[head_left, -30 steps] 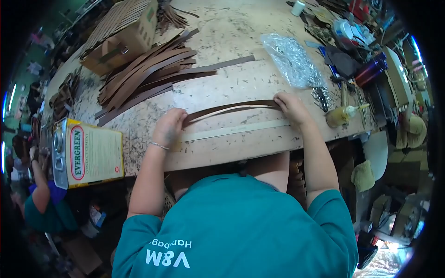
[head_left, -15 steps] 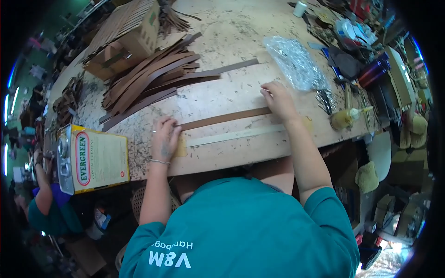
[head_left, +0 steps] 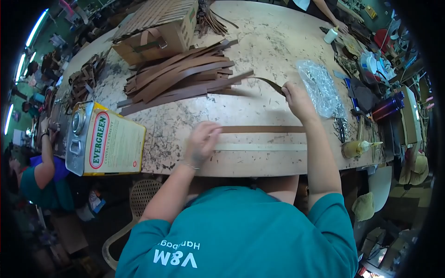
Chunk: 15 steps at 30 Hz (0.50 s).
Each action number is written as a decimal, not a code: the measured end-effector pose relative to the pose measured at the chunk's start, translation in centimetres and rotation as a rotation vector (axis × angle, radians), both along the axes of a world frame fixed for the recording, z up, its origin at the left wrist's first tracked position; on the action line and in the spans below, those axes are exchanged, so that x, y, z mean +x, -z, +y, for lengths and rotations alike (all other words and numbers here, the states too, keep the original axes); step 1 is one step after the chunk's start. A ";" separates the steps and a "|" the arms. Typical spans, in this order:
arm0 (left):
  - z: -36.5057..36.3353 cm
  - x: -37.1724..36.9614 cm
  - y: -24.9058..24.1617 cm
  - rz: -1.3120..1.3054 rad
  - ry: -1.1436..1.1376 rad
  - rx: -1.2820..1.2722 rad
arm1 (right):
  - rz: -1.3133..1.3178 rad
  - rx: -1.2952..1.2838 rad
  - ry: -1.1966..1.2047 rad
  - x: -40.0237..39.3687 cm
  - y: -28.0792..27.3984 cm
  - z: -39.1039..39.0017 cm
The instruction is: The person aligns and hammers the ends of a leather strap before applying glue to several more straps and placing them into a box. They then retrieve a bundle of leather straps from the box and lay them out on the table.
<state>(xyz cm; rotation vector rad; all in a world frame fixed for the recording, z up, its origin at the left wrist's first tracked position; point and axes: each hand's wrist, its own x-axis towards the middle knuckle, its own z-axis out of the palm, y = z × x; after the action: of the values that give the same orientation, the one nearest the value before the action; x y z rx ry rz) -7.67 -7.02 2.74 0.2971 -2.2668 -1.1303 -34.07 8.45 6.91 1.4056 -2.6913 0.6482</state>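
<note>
Frame left: Evergreen tin [head_left: 105, 139] lying on table [head_left: 259, 41]. Centre: left hand [head_left: 200, 141], blurred, loosely curled over end of flat brown strip [head_left: 264, 129], grip unclear. Upper centre: strip pile [head_left: 181, 76]. Right of centre: right hand [head_left: 297, 98] pinching lifted dark strip [head_left: 269, 83]. Further right: plastic bag [head_left: 320, 85].

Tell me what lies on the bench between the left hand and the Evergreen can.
In the head view, nothing: only bare, scuffed bench top separates the left hand from the Evergreen can.
</note>
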 end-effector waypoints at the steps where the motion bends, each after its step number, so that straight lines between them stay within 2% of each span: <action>1: 1.8 -1.7 -0.9 0.000 0.107 0.104 | -0.200 -0.041 -0.045 1.6 -2.0 0.9; 2: 3.8 -3.6 -1.6 -0.066 0.217 0.389 | -0.206 -0.027 -0.040 3.1 -3.6 1.8; 3: 5.6 -5.6 -2.3 -0.125 0.327 0.669 | -0.345 -0.019 -0.109 4.5 -5.2 2.5; 4: 6.9 -7.3 -2.9 -0.122 0.414 1.149 | -0.480 -0.013 -0.178 5.4 -6.0 3.1; 5: 7.7 -8.7 -3.3 -0.113 0.494 1.629 | -0.473 -0.006 -0.176 5.8 -6.0 3.9; 6: 7.5 -10.0 -3.6 0.021 0.508 1.713 | -0.529 -0.063 -0.147 5.7 -6.0 4.9; 7: 7.2 -11.3 -3.9 0.151 0.521 1.795 | -0.586 -0.122 -0.113 5.1 -5.9 6.0; 8: 6.6 -12.0 -3.1 0.272 0.416 1.729 | -0.604 -0.148 -0.094 3.9 -5.3 7.4; 9: 5.3 -11.8 -2.5 0.319 0.432 1.804 | -0.597 -0.130 -0.002 2.9 -4.8 8.6; 10: 4.0 -11.5 -2.0 0.382 0.387 1.764 | -0.605 -0.091 0.028 2.0 -4.3 9.4; 11: 2.6 -10.4 -2.2 0.357 0.315 1.735 | -0.613 -0.057 0.061 1.1 -3.8 10.0; 12: 1.7 -9.1 -2.6 0.365 0.202 1.693 | -0.540 -0.036 -0.007 0.3 -2.9 10.0; 14: -0.3 -7.1 -1.2 0.298 0.081 1.458 | -0.527 -0.015 -0.061 -0.6 -0.8 9.0; 15: -1.2 -6.1 -0.7 0.158 -0.054 1.264 | -0.521 -0.050 -0.093 -1.0 0.6 8.3</action>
<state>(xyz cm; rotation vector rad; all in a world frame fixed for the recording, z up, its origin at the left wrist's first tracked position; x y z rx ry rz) -13.79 -8.22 3.41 0.6884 -1.1174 -2.3058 -35.09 16.71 6.29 1.5318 -2.9577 1.2340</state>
